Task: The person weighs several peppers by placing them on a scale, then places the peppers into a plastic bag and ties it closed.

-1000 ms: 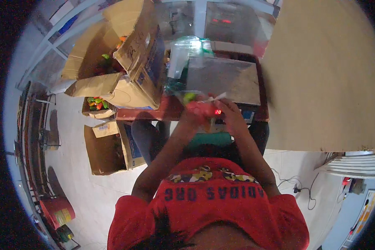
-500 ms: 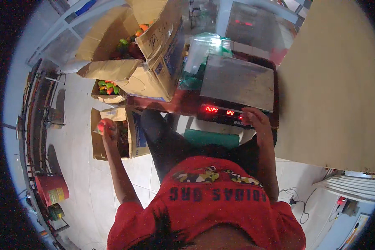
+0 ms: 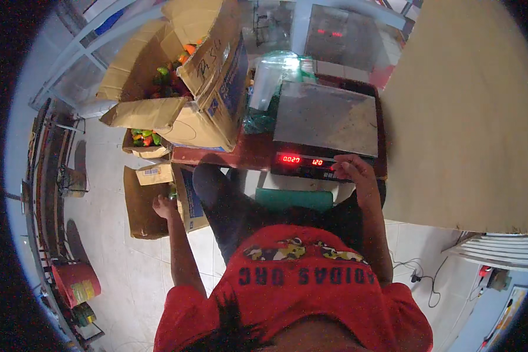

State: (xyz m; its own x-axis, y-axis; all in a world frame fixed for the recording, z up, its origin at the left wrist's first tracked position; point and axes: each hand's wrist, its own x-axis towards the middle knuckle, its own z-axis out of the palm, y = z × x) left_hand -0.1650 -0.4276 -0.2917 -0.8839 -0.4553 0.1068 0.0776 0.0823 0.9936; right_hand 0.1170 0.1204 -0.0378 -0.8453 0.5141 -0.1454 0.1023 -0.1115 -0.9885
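My left hand (image 3: 165, 206) reaches into the mouth of a low cardboard box (image 3: 146, 222) on the floor to the left. A small greenish thing (image 3: 172, 191) shows just beyond its fingers; whether they hold it I cannot tell. My right hand (image 3: 356, 176) hovers at the front of a digital scale (image 3: 302, 167) with red lit digits. Its fingers are loosely bent and apart, near the keypad, with nothing seen in them. The scale's flat metal plate (image 3: 325, 117) lies behind the display.
A large open cardboard box (image 3: 202, 126) with red, orange and green peppers (image 3: 164, 73) stands left of the scale on a reddish-brown table (image 3: 252, 149). More peppers (image 3: 145, 138) fill a lower box. Clear plastic bags (image 3: 270, 85) lie beside the scale; a tall brown board (image 3: 463, 129) stands right.
My left hand has lowered into the floor box; before, it held a clear pack with red and green contents above it. My right hand stays by the scale's keypad. The view has shifted slightly.
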